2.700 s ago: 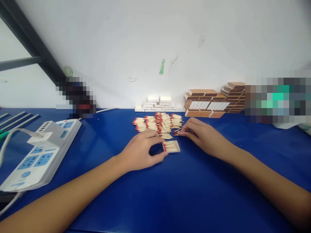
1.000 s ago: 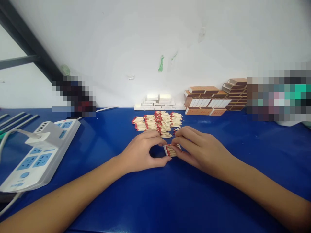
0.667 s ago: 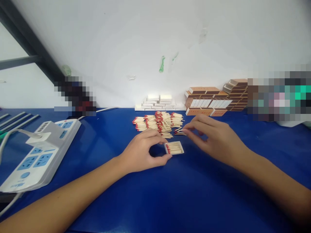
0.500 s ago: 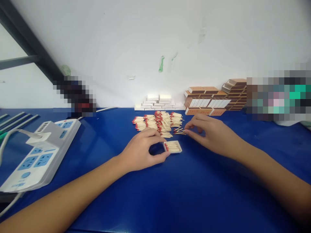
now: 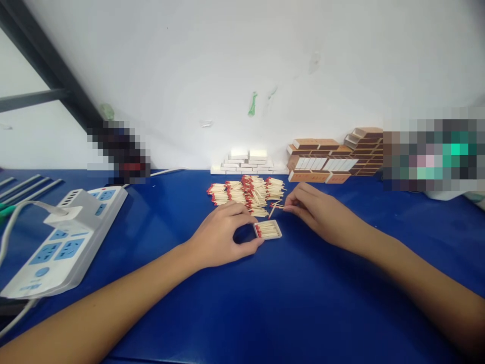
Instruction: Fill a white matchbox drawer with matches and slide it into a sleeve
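My left hand (image 5: 227, 233) grips the left end of a small white matchbox tray (image 5: 281, 231) between thumb and fingers. Red-headed matches (image 5: 268, 230) lie side by side in the tray, heads to the left. My right hand (image 5: 318, 210) is closed in a pinch on a few matches (image 5: 278, 206), just above and right of the tray. Their red heads point left, and one match slants down across the others. Behind my left hand lies a large heap of loose matches (image 5: 248, 194) on the blue table (image 5: 273, 298).
White matchbox trays (image 5: 242, 164) are stacked against the wall. To their right stand piled brown matchbox sleeves (image 5: 322, 156). A white power strip (image 5: 71, 247) with a plug and cable (image 5: 15, 215) lies on the left. Blurred items sit at the far right.
My right hand has pinched a few matches and drawn them together; one now slants downward. My left hand still holds the tray in nearly the same place.
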`<action>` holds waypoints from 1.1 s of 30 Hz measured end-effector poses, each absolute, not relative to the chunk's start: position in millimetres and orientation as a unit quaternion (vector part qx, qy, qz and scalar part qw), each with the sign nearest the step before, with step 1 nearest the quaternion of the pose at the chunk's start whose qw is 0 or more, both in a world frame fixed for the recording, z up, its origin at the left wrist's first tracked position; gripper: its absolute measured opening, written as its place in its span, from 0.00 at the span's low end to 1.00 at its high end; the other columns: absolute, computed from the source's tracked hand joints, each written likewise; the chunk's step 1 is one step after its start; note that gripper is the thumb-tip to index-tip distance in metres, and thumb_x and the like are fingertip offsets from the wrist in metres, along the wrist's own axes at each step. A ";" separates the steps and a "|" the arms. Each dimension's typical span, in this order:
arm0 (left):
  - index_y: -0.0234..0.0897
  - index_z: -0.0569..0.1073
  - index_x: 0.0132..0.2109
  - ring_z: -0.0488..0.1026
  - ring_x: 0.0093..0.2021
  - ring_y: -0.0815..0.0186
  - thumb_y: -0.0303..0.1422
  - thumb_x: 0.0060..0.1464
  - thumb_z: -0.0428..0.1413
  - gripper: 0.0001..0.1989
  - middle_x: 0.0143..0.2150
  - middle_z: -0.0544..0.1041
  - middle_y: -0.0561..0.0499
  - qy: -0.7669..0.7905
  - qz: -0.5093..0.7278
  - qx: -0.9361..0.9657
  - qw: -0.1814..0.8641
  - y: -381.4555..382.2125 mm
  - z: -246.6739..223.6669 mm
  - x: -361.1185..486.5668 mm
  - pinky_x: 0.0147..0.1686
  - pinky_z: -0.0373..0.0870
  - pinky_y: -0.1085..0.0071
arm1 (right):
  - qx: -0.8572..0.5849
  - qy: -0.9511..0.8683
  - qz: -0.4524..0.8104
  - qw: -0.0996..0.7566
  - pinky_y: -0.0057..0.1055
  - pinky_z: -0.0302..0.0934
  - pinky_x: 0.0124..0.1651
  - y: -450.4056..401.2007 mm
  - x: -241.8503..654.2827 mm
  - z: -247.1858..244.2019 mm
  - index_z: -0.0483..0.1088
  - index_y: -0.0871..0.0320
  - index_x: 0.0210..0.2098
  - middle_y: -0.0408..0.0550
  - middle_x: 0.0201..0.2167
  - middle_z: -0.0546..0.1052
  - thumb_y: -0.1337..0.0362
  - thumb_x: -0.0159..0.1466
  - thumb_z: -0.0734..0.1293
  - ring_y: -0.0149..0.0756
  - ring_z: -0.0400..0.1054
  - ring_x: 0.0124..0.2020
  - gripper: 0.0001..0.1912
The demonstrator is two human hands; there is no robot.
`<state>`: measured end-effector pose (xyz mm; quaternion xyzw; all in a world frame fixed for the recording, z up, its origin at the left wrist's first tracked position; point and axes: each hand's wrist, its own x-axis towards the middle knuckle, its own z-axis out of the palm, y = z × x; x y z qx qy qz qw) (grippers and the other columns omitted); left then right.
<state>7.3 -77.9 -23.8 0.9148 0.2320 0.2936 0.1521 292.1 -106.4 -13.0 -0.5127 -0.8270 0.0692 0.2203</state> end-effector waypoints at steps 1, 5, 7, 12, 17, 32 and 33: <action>0.35 0.81 0.46 0.77 0.44 0.57 0.40 0.62 0.63 0.12 0.42 0.80 0.44 0.234 0.295 0.914 0.151 -77.9 -23.6 7.5 0.47 0.76 0.58 | -0.508 -0.829 0.062 0.224 0.35 0.66 0.40 -107.9 291.5 -11.2 0.69 0.55 0.40 0.51 0.42 0.73 0.60 0.76 0.60 0.39 0.72 0.37 0.10; 0.35 0.81 0.48 0.77 0.44 0.56 0.39 0.61 0.64 0.13 0.42 0.80 0.44 0.239 0.301 0.912 0.147 -78.2 -22.8 8.2 0.48 0.76 0.57 | -0.517 -0.835 0.009 0.186 0.35 0.64 0.36 -110.1 292.9 -12.2 0.69 0.55 0.40 0.50 0.41 0.73 0.59 0.76 0.60 0.39 0.71 0.34 0.10; 0.34 0.81 0.48 0.77 0.44 0.56 0.39 0.62 0.63 0.13 0.42 0.80 0.44 0.241 0.297 0.912 0.147 -78.2 -22.7 8.2 0.48 0.76 0.58 | -0.533 -0.830 -0.041 0.159 0.36 0.63 0.34 -108.9 295.3 -14.9 0.69 0.56 0.40 0.51 0.40 0.73 0.60 0.76 0.59 0.40 0.71 0.32 0.11; 0.35 0.81 0.47 0.77 0.44 0.57 0.39 0.62 0.63 0.13 0.41 0.79 0.45 0.239 0.293 0.914 0.146 -77.8 -22.7 7.9 0.47 0.75 0.58 | -0.522 -0.824 -0.094 0.199 0.36 0.63 0.35 -112.2 289.6 -11.5 0.68 0.57 0.41 0.51 0.41 0.73 0.62 0.77 0.59 0.40 0.71 0.34 0.09; 0.35 0.81 0.46 0.77 0.43 0.57 0.40 0.62 0.63 0.12 0.41 0.80 0.45 0.241 0.296 0.913 0.143 -78.2 -22.1 8.7 0.46 0.75 0.59 | -0.482 -0.852 -0.054 0.196 0.33 0.63 0.34 -121.8 277.0 -9.8 0.67 0.56 0.41 0.48 0.39 0.72 0.60 0.78 0.59 0.37 0.71 0.33 0.10; 0.35 0.80 0.46 0.76 0.43 0.58 0.39 0.63 0.63 0.12 0.41 0.79 0.46 0.230 0.290 0.917 0.148 -79.4 -19.6 10.8 0.46 0.75 0.60 | -0.445 -0.871 0.001 0.207 0.32 0.65 0.32 -131.7 260.8 -14.4 0.68 0.56 0.42 0.48 0.40 0.74 0.64 0.76 0.62 0.36 0.72 0.33 0.06; 0.35 0.80 0.46 0.76 0.43 0.58 0.39 0.63 0.63 0.11 0.41 0.79 0.46 0.231 0.289 0.917 0.148 -79.5 -19.7 10.6 0.46 0.75 0.60 | -0.448 -0.870 -0.004 0.207 0.32 0.65 0.32 -132.1 260.2 -15.4 0.68 0.56 0.42 0.48 0.40 0.74 0.63 0.76 0.62 0.36 0.72 0.32 0.06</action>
